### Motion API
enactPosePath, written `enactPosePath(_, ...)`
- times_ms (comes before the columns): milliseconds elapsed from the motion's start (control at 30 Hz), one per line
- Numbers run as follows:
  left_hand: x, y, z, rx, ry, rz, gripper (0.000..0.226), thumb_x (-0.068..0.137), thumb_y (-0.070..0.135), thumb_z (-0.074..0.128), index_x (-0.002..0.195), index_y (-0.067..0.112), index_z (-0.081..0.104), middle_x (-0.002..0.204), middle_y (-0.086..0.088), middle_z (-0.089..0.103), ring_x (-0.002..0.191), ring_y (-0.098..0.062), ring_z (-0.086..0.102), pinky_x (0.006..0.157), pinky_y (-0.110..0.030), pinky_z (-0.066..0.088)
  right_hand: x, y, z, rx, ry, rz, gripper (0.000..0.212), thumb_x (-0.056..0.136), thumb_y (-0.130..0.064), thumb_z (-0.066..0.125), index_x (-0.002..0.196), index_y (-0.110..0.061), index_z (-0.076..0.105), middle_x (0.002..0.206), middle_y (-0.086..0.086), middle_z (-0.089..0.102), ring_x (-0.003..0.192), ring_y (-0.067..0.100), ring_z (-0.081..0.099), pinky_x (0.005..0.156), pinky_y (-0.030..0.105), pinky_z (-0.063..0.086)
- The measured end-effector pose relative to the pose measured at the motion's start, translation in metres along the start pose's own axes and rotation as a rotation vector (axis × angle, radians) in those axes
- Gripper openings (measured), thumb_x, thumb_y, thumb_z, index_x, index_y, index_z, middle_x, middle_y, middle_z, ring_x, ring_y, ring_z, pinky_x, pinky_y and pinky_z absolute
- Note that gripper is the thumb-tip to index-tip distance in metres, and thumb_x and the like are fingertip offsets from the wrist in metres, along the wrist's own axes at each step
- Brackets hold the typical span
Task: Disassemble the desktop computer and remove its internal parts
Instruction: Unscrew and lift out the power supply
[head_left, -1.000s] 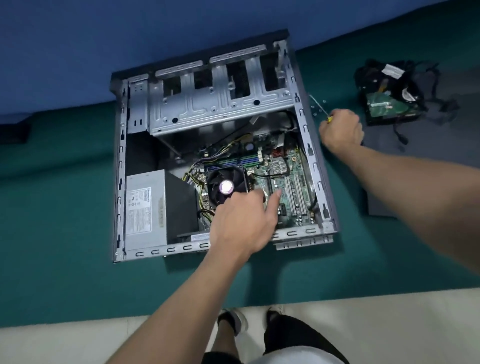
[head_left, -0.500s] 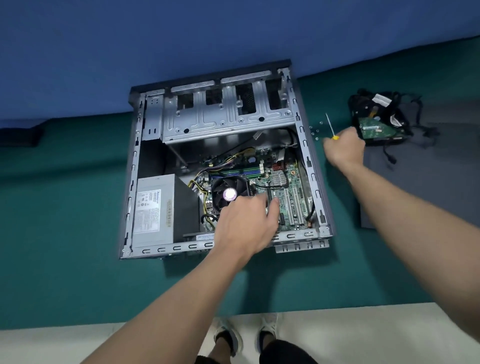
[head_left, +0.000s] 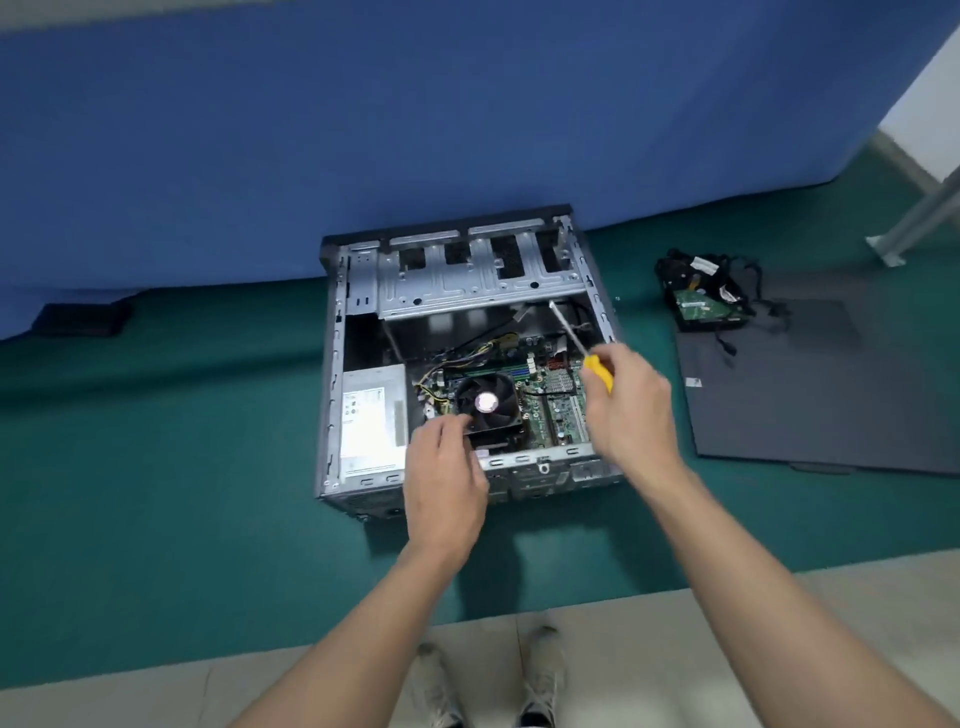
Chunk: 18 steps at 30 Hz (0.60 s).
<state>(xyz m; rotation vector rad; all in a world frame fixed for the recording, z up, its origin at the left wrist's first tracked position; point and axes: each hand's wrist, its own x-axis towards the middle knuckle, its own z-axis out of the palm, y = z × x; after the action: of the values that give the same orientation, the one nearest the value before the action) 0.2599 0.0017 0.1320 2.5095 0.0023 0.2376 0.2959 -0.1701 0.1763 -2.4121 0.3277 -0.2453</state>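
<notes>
Computer case (head_left: 332, 364) is laid open on the floor (head_left: 156, 467) beneath both grips | left grip (head_left: 447, 478) is held loose, nothing grasped, fingertips at the cooler fan (head_left: 485, 400) edge | right grip (head_left: 631, 415) is closed round the yellow-handled screwdriver (head_left: 597, 375), shaft pointed away over the motherboard (head_left: 558, 415) | hard drive (head_left: 701, 306) is seen well right of it.

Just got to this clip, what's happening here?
A person stands over an open grey metal computer case lying on a green floor. Their right hand grips a yellow-handled screwdriver above the green motherboard, while the left hand touches the front edge of the black cooler fan. The grey power supply box sits inside the case. A green-boarded hard drive with black cables lies outside to the right, by a dark grey flat panel.
</notes>
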Motion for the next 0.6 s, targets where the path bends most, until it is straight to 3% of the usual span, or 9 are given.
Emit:
enactPosePath(100,-0.011,-0.015,-0.017,-0.016,0.168,-0.165,0.019,0.086,0.004,0.067,0.105,0.0,0.063,0.099,-0.011,0.056,0.093,-0.026,0.051,0.084,-0.036,0.044,-0.042,-0.021,0.02,-0.031,-0.1,-0.01,0.024,0.099,-0.02,0.046,0.116,-0.009,0.058,0.104,0.007,0.062,0.094,0.025,0.056,0.075,0.032,0.038)
enactPosePath(167,-0.017,-0.022,-0.026,-0.029,0.249,-0.304,0.016,0.084,0.012,0.072,0.093,0.006,0.061,0.092,-0.007,0.052,0.087,-0.026,0.05,0.08,-0.033,0.036,-0.065,-0.033,0.032,0.028,-0.163,0.009,0.023,0.1,-0.02,0.044,0.116,-0.009,0.058,0.101,0.004,0.06,0.094,0.023,0.056,0.075,0.032,0.039)
enactPosePath(267,-0.023,-0.032,-0.037,-0.1,0.204,-0.621,0.033,0.084,0.033,0.073,0.071,0.016,0.049,0.074,0.003,0.053,0.075,-0.026,0.052,0.073,-0.034,0.035,-0.096,-0.047,0.048,0.147,-0.231,0.112,0.025,0.101,-0.019,0.042,0.121,-0.011,0.056,0.104,0.004,0.062,0.095,0.023,0.057,0.082,0.036,0.045)
enactPosePath(367,-0.019,-0.038,-0.043,-0.394,0.102,-1.016,0.047,0.081,0.045,0.074,0.056,0.015,0.047,0.059,0.001,0.057,0.06,-0.025,0.051,0.06,-0.033,0.043,-0.124,-0.054,0.061,0.311,-0.301,0.23,0.021,0.099,-0.02,0.047,0.115,-0.014,0.059,0.1,0.003,0.066,0.088,0.02,0.058,0.082,0.034,0.046)
enactPosePath(433,-0.016,-0.044,-0.044,-0.723,0.012,-1.125,0.038,0.082,0.039,0.076,0.061,0.01,0.062,0.064,-0.006,0.067,0.055,-0.023,0.057,0.058,-0.03,0.05,-0.138,-0.056,0.069,0.38,-0.341,0.298,0.015,0.096,-0.025,0.053,0.104,-0.015,0.062,0.089,0.0,0.067,0.076,0.016,0.055,0.074,0.031,0.044)
enactPosePath(500,-0.014,-0.047,-0.049,-0.972,-0.097,-1.165,0.034,0.084,0.035,0.075,0.082,0.0,0.07,0.078,-0.011,0.074,0.059,-0.019,0.068,0.051,-0.023,0.051,-0.15,-0.056,0.076,0.468,-0.39,0.378,0.015,0.095,-0.026,0.056,0.095,-0.013,0.063,0.075,0.0,0.063,0.061,0.013,0.05,0.062,0.03,0.041)
enactPosePath(600,-0.015,-0.051,-0.054,-1.099,-0.207,-1.172,0.038,0.085,0.034,0.073,0.093,-0.003,0.069,0.083,-0.014,0.075,0.075,-0.022,0.073,0.06,-0.026,0.054,-0.164,-0.058,0.085,0.7,-0.474,0.561,0.022,0.098,-0.023,0.052,0.082,-0.009,0.058,0.063,0.0,0.053,0.045,0.008,0.038,0.044,0.025,0.031)
